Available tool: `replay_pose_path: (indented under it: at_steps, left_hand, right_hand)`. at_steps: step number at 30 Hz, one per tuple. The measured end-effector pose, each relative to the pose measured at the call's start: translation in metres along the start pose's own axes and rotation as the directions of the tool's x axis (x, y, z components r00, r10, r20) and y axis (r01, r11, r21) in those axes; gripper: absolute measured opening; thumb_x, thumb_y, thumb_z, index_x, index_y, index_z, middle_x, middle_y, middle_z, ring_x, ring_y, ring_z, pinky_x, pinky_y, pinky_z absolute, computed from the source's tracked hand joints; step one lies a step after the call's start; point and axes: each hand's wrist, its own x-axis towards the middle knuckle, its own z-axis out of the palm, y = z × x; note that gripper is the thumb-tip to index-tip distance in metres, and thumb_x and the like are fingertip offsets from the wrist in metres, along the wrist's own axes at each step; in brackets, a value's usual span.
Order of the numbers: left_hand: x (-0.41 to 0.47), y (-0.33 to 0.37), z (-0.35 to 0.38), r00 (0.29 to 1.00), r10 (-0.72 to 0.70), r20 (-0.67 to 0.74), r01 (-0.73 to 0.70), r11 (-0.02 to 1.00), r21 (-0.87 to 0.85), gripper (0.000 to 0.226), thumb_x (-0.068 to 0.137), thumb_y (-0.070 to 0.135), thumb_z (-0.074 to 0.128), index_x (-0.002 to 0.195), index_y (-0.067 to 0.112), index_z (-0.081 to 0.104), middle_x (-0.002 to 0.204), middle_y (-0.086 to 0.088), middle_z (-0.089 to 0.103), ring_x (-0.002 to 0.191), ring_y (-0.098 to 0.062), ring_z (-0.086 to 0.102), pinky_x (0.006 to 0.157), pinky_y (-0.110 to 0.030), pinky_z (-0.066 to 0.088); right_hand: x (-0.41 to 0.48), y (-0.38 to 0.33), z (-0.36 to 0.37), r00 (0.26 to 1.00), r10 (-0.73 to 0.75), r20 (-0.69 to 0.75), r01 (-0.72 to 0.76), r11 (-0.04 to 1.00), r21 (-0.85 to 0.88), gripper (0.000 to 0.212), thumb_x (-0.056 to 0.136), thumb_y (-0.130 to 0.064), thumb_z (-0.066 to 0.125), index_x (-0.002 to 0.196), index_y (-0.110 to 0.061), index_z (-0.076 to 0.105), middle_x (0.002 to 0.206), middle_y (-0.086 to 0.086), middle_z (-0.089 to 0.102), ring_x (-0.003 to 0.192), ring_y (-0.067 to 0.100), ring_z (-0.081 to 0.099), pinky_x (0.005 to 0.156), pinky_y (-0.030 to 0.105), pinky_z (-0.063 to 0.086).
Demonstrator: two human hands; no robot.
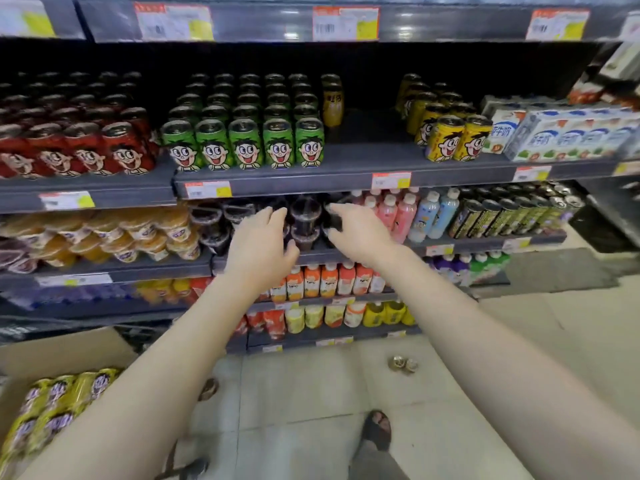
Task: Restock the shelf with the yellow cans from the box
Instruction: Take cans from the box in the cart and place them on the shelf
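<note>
Down at my near left the cardboard box [69,348] sits open on the floor, with the yellow cans in the box [59,400] packed upright in tight rows, their purple-and-white labels showing through the blur.

My left hand [258,244] reaches out in front of the shelf of dark dessert cups [304,216], one level below the can shelf [367,150]. Its fingers are loosely curved and slightly apart, thumb out to the right, and it has hold of nothing.

Just to its right, my right hand [356,233] is stretched the same way, fingers pointing left with the thumb below them in a wide C. It carries nothing either; I cannot tell whether the fingertips touch the cups behind them. The two hands are near each other but apart.

Up on the can shelf, green cans [242,143] fill the left part, with a single yellow can [331,102] standing far back beside them. Right of that is a bare stretch, then the yellow cans on the shelf [450,136], upright in short rows with a cartoon face on each, just beside white milk cartons [568,133].
</note>
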Motion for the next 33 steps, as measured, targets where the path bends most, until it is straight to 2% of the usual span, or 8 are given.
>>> replay_pose_path:
  at_steps: [3,10,14,17,22,25,28,33]
  left_hand:
    - [-0.046,-0.036,-0.002,0.998,-0.018,0.053,0.017,1.000,0.023,0.063,0.093,0.031,0.061,0.148,0.003,0.049,0.131,-0.018,0.061,0.116,-0.040,0.060,0.097,-0.048,0.050]
    - [-0.144,-0.089,-0.023,0.997,-0.018,0.078,0.020,1.000,-0.025,0.060,0.096,0.030,0.059,0.149,0.005,0.049,0.141,-0.015,0.059,0.124,-0.037,0.059,0.102,-0.047,0.048]
    - [-0.203,-0.115,-0.037,0.993,-0.089,0.077,0.090,0.996,-0.008,0.062,0.097,0.037,0.058,0.151,0.009,0.046,0.144,-0.014,0.057,0.127,-0.035,0.057,0.105,-0.045,0.047]
    - [-0.253,-0.130,-0.046,0.989,-0.130,0.077,0.129,0.992,0.015,0.059,0.094,0.037,0.059,0.146,0.011,0.051,0.138,-0.012,0.060,0.122,-0.036,0.059,0.099,-0.045,0.050]
    - [-0.337,-0.161,-0.060,0.968,-0.204,0.148,0.191,0.977,0.092,0.060,0.096,0.037,0.055,0.150,0.011,0.047,0.140,-0.014,0.059,0.122,-0.038,0.059,0.099,-0.045,0.048]
    - [-0.377,-0.187,-0.072,0.949,-0.263,0.177,0.246,0.963,0.112,0.059,0.098,0.037,0.053,0.151,0.012,0.045,0.140,-0.015,0.058,0.121,-0.039,0.058,0.100,-0.045,0.047]
    - [-0.409,-0.219,-0.083,0.916,-0.337,0.215,0.323,0.941,0.097,0.059,0.099,0.040,0.052,0.151,0.014,0.043,0.143,-0.015,0.055,0.123,-0.038,0.058,0.100,-0.046,0.049]
    - [-0.441,-0.294,-0.098,0.862,-0.459,0.217,0.450,0.888,0.089,0.061,0.100,0.039,0.051,0.154,0.014,0.038,0.146,-0.015,0.052,0.128,-0.037,0.055,0.102,-0.046,0.044]
  right_hand:
    - [-0.041,-0.034,0.030,0.995,0.020,0.101,-0.016,0.999,-0.036,0.056,0.093,-0.022,0.057,0.147,-0.011,0.047,0.146,0.011,0.053,0.132,0.032,0.051,0.102,0.044,0.048]
    - [-0.116,-0.093,0.079,0.986,0.013,0.164,0.002,0.996,-0.090,0.060,0.096,-0.020,0.054,0.154,-0.014,0.037,0.157,0.009,0.041,0.148,0.025,0.032,0.111,0.042,0.041]
    - [-0.155,-0.138,0.099,0.985,-0.010,0.170,0.028,0.995,-0.099,0.054,0.094,-0.021,0.054,0.147,-0.012,0.044,0.146,0.013,0.051,0.132,0.033,0.050,0.100,0.044,0.049]
    - [-0.189,-0.169,0.120,0.983,-0.040,0.179,0.053,0.996,-0.072,0.045,0.092,-0.020,0.055,0.136,-0.010,0.053,0.134,0.013,0.060,0.121,0.035,0.057,0.093,0.045,0.053]
    - [-0.239,-0.225,0.164,0.965,-0.113,0.238,0.126,0.991,-0.038,0.044,0.091,-0.022,0.055,0.134,-0.012,0.055,0.133,0.014,0.060,0.120,0.035,0.058,0.092,0.043,0.053]
    - [-0.262,-0.260,0.187,0.957,-0.139,0.255,0.141,0.990,0.010,0.034,0.088,-0.022,0.056,0.121,-0.015,0.060,0.123,0.013,0.064,0.114,0.036,0.061,0.086,0.042,0.054]
    - [-0.280,-0.295,0.207,0.939,-0.163,0.304,0.168,0.986,0.010,0.037,0.090,-0.022,0.056,0.126,-0.016,0.059,0.124,0.011,0.064,0.113,0.035,0.060,0.078,0.038,0.051]
    - [-0.281,-0.353,0.239,0.907,-0.235,0.348,0.273,0.960,-0.061,0.039,0.089,-0.020,0.054,0.127,-0.013,0.059,0.129,0.011,0.061,0.115,0.035,0.060,0.084,0.042,0.054]
